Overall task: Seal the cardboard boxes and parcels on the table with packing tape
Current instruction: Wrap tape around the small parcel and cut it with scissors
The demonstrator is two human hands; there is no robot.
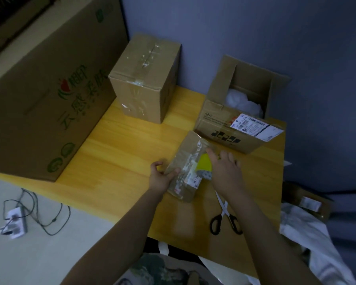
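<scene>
A small brown parcel (186, 167) lies on the yellow wooden table (127, 145), with clear tape and a white label on its top. My left hand (161, 175) grips its left edge. My right hand (224, 171) holds a yellow tape dispenser (204, 166) pressed on the parcel's right side. A tall cardboard box (144, 79) with tape along its top seam stands at the back. An open cardboard box (240, 112) with white filling and a shipping label sits at the back right.
A very large printed carton (39, 95) stands on the left of the table. Black-handled scissors (224, 214) lie near the front right. A power strip with cables (17, 219) lies on the floor at left. White cloth (308, 239) is heaped at the right.
</scene>
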